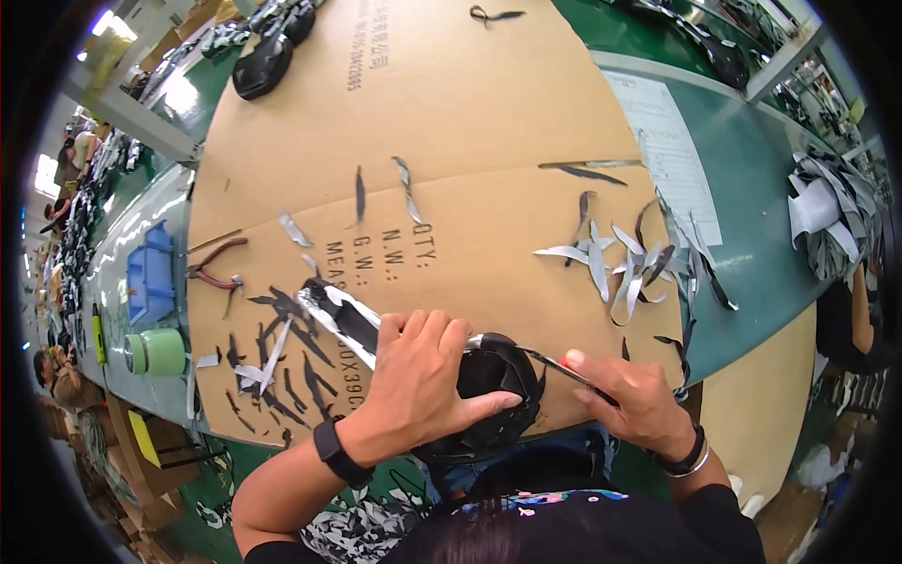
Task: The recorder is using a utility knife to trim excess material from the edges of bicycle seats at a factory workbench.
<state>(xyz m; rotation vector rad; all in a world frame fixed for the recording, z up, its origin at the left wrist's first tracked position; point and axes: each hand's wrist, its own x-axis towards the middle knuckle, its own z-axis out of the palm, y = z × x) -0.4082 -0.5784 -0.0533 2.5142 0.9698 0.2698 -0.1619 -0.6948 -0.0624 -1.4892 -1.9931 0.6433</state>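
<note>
My left hand (420,376) presses down on a black shoe upper (493,395) with a black-and-white patterned part (338,315) reaching out to the left, at the near edge of a flat cardboard sheet (451,141). My right hand (634,395) grips a thin dark blade tool with a red handle (562,368), its tip lying against the top right rim of the shoe upper. Both hands sit close together over the piece. A black band is on my left wrist, and a dark band with a bangle on the right.
Trimmed black and silver strips lie scattered left (272,362) and right (625,263) on the cardboard. Red-handled pliers (214,263), a green tape roll (158,352) and a blue bin (150,277) sit at the left. Black shoes (266,58) lie at the back. A paper sheet (669,141) rests on the green table.
</note>
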